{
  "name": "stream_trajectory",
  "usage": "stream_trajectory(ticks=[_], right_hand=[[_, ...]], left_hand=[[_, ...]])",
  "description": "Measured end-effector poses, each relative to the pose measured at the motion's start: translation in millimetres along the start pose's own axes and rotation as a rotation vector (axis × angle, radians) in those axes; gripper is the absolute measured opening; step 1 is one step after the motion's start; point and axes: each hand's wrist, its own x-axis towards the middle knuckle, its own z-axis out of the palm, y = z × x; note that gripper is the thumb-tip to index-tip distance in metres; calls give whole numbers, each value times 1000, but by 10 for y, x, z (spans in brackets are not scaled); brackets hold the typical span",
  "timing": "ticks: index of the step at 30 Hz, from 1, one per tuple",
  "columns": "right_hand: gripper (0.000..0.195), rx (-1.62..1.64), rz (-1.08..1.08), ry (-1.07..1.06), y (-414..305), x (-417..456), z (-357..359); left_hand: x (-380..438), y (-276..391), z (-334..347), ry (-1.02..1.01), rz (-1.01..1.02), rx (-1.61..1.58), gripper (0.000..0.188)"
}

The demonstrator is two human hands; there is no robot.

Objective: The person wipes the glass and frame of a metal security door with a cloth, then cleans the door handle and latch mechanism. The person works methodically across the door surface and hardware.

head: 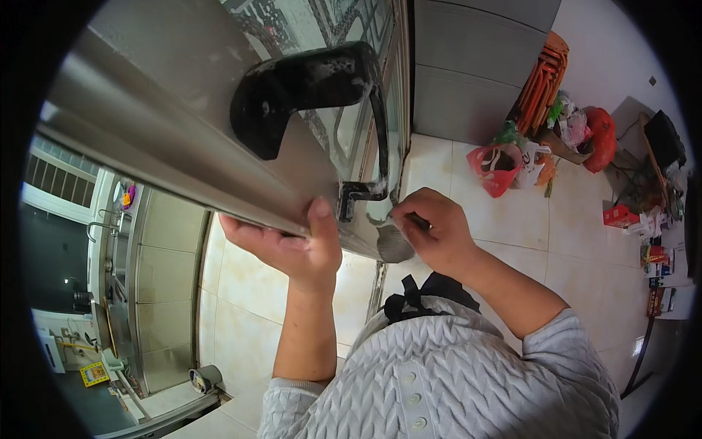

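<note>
A metal-framed glass door (219,164) with a black handle (307,82) reaches across the upper left. White suds or smears mark its glass and handle. My left hand (296,241) grips the door's edge, thumb on the near face and fingers behind it. Below the handle's lower end, my right hand (433,225) pinches a greyish, thin item, perhaps a cloth or scouring pad (396,244), against the door's lower part. Its exact kind cannot be told.
Red and white plastic bags (496,167) lie on the tiled floor beside stacked orange stools (543,82). A grey cabinet (471,60) stands behind the door. At the left are a kitchen counter (129,274) and a small bin (205,378). Shelves with boxes line the right.
</note>
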Motion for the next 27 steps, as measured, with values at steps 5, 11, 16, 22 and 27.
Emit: stream_trajectory(ticks=[5,11,16,22,27], right_hand=[[9,342,78,32,-179,-54,-44],[10,884,351,-273,-211,-72,-74],[15,711,61,-503,-57,285,-311],[19,570,-163,-195,337,1057,-337],[24,818,7,-807,318,1341,-217]], left_hand=[[-349,222,-263,-255,356,274,55],[-1003,460,-89,-369,70,240,51],[-843,497,-13,-241,-76,337,40],[-523,705,409,-172,-226,708,23],[-493,682,704,-42,-332,745,20]])
